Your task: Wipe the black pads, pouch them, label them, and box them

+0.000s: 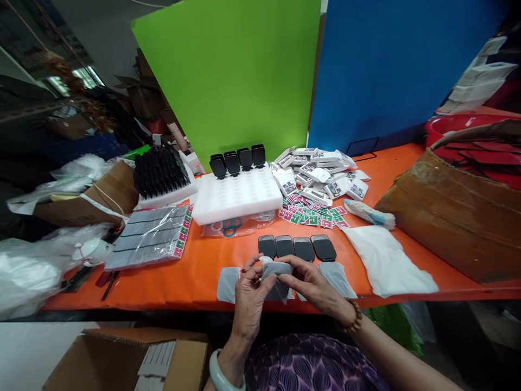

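Near the table's front edge, my left hand [249,298] and my right hand [315,282] are together, thumbs and fingers pinched on a small translucent plastic bag [278,268]. Greyish in colour, the bag has a crumpled white part beside my left fingers; whether anything is inside I cannot tell. Just beyond my hands lie several black rounded-rectangle pieces [324,247] in a row. Flat translucent bags lie on the table on both sides, one to the left [228,284] and one to the right [337,278], partly covered by my hands and wrist.
On the orange table [163,288], a white foam tray [238,195] bears upright black pieces. Small white boxes [321,168] and printed stickers [305,213] lie right of it. A white pouch [391,260] and a big carton [448,206] stand right; packed bags [150,233] lie left.
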Motion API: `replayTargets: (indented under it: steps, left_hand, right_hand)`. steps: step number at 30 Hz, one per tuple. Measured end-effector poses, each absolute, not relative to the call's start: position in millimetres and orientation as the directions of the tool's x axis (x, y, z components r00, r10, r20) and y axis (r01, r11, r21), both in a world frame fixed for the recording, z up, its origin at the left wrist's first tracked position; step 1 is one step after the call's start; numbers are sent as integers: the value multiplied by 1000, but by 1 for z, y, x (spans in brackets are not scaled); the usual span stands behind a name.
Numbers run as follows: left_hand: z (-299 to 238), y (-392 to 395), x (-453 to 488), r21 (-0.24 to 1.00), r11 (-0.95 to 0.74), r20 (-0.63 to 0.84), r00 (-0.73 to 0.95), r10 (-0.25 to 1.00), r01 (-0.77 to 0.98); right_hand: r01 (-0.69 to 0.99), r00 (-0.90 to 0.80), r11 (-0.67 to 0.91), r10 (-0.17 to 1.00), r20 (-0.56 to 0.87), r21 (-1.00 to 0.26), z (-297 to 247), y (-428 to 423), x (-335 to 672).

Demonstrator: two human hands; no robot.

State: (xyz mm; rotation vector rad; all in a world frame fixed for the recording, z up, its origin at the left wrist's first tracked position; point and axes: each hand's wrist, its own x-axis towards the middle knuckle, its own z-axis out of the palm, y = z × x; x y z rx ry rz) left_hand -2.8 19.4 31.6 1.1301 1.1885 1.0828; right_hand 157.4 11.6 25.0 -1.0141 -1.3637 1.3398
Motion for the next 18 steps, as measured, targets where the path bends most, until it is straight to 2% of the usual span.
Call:
replayTargets:
  steps: [3, 6, 8, 12, 18]
  left_hand:
    - [27, 18, -2, 973, 212, -201, 124, 972, -87]
    - [21, 21, -3, 970, 235, -230, 66, 971, -68]
    - [15, 30, -7, 971, 237, -237, -4, 971, -26]
    - [0, 68, -26, 973, 217, -205, -143, 968, 77]
    - [-25, 126, -61, 917, 259, -159, -317, 935, 304]
  right_hand:
    - [-196, -191, -16, 981, 22, -981, 11, 14, 148]
    - [-262, -156, -63, 988, -23, -963, 4, 17, 141]
    - [-216, -139, -64, 990, -34, -974, 1, 19, 142]
    - [5, 1, 11, 1000, 11, -1000, -3, 19, 167]
    - [97, 314, -49, 949, -16, -994, -11, 3, 241]
